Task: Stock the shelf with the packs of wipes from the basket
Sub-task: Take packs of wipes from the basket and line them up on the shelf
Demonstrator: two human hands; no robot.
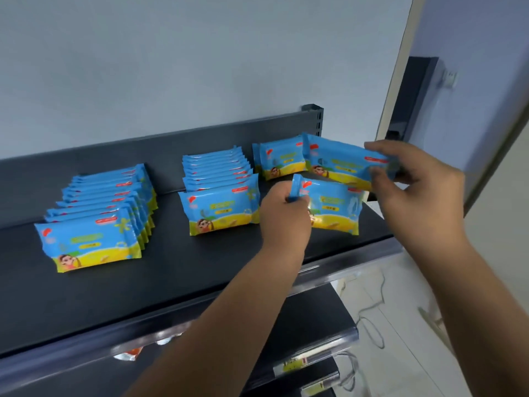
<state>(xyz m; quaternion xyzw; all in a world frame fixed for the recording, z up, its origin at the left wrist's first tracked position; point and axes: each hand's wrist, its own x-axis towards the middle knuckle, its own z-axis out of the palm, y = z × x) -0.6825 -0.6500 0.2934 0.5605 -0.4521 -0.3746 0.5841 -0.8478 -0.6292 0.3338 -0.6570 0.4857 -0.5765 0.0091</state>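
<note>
On the dark shelf [171, 282] stand two rows of blue and yellow wipes packs: a left row [94, 222] and a middle row [221, 193], each several packs deep. Further right a single pack [279, 161] stands near the back. My left hand [286, 216] pinches the left end seam of another pack [333, 207] standing on the shelf's right part. My right hand [412, 179] grips the right end of a pack [340, 164] held just above and behind it. The basket is out of view.
The shelf's back panel [200, 144] rises behind the packs, and a pale wall stands above it. Lower shelves [309, 328] with price labels sit below at the right. A dark upright [412, 96] stands at the far right. Cables lie on the light floor [400, 325].
</note>
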